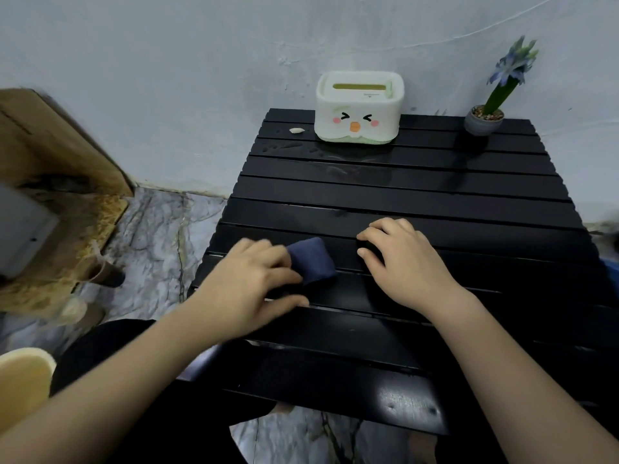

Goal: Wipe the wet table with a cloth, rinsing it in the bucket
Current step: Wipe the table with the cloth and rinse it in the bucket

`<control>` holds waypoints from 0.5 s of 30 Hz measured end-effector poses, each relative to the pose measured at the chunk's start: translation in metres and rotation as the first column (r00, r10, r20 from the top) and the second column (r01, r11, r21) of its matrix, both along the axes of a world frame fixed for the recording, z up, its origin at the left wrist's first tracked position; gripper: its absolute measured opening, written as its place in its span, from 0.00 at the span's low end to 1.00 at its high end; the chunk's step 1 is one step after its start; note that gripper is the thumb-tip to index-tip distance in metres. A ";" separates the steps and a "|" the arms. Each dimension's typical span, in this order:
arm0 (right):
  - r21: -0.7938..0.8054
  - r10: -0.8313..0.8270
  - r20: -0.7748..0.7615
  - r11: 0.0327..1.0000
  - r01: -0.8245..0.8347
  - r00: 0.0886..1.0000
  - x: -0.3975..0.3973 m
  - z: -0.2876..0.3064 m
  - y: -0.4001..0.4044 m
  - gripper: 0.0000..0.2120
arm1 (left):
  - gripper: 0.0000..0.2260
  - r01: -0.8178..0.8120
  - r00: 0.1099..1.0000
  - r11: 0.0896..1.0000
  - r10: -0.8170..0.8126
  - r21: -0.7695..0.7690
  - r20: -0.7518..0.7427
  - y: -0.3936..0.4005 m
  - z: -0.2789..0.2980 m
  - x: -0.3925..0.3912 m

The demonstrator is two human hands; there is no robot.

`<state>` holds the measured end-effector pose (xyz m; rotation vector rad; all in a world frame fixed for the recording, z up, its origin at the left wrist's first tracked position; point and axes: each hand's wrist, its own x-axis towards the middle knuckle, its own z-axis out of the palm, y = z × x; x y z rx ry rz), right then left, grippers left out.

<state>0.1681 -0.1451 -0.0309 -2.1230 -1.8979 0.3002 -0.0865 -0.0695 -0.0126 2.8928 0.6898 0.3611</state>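
A black slatted table (pixel 418 192) fills the middle of the view, with water drops (pixel 288 147) on its far left slats. A folded dark blue cloth (pixel 315 259) lies on a near slat. My left hand (pixel 254 283) grips the cloth's left end, fingers on top and thumb along its near side. My right hand (pixel 405 262) rests on the table just right of the cloth, fingers loosely bent, holding nothing that I can see. A blue sliver (pixel 612 271) shows past the table's right edge; I cannot tell whether it is the bucket.
A white tissue box with a face (pixel 358 108) and a small potted plant (pixel 484 120) stand at the table's far edge by the wall. A small white scrap (pixel 297 130) lies left of the box. A worn board (pixel 60 155) leans at the left over the marble floor (pixel 157 236).
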 end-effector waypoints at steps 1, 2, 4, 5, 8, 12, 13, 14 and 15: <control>-0.001 0.001 0.000 1.000 -0.001 1.000 0.000 0.000 0.000 0.14 | 0.13 -0.046 0.999 0.998 0.047 -0.036 0.025 -0.007 -0.005 -0.004; -0.002 0.001 0.001 1.000 -0.001 1.000 0.000 0.000 0.000 0.14 | 0.13 -0.099 0.992 0.994 0.103 -0.054 0.070 -0.010 -0.008 -0.005; -0.001 -0.005 0.000 1.000 0.005 1.000 -0.001 0.000 0.001 0.14 | 0.13 -0.221 0.956 0.974 0.226 -0.047 0.186 -0.008 -0.010 0.001; 0.000 -0.010 -0.003 1.000 0.010 1.000 -0.002 0.000 0.001 0.14 | 0.11 -0.290 0.927 0.957 0.288 -0.027 0.239 -0.008 -0.008 0.008; 0.000 -0.027 -0.006 1.000 0.027 1.000 -0.005 0.001 0.002 0.14 | 0.19 -0.463 0.876 0.886 0.460 -0.017 0.142 -0.017 -0.015 0.035; -0.021 -0.018 0.017 1.000 0.018 1.000 -0.005 0.002 0.001 0.15 | 0.26 -0.493 0.859 0.867 0.475 -0.064 -0.190 -0.031 -0.042 0.053; -0.024 -0.014 0.021 1.000 0.015 1.000 -0.005 0.003 0.002 0.15 | 0.26 -0.487 0.863 0.869 0.461 -0.094 -0.206 -0.029 -0.043 0.053; -0.025 -0.011 0.024 1.000 0.012 1.000 -0.004 0.003 0.002 0.15 | 0.26 -0.472 0.874 0.867 0.438 -0.157 -0.208 -0.025 -0.041 0.052; -0.024 -0.008 0.026 1.000 0.008 1.000 -0.004 0.003 0.003 0.14 | 0.26 -0.457 0.888 0.850 0.423 -0.263 -0.177 -0.021 -0.037 0.049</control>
